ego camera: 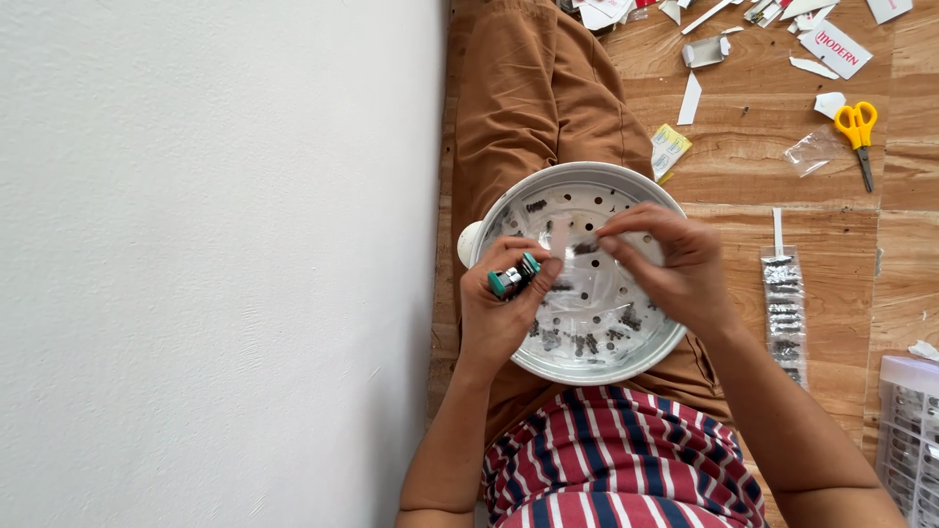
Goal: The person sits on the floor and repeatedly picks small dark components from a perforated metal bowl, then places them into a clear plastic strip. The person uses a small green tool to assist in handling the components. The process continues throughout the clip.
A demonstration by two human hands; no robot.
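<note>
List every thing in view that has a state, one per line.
Left hand: closed around a green tool.
Right hand: fingertips pinching a clear packet.
Perforated tray: on the lap, small dark parts loose inside.
Scissors: shut, lying on the floor.
Strip of packets: flat on the floor, filled.

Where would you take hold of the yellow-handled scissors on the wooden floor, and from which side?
Grip the scissors by the yellow handle loops, which lie at the far end, coming down from above. They lie flat on the wooden floor, blades pointing back toward the person, so the loops are probably the safest, widest part. A clear plastic bag lies just beside them, so approach from the open side.
</note>
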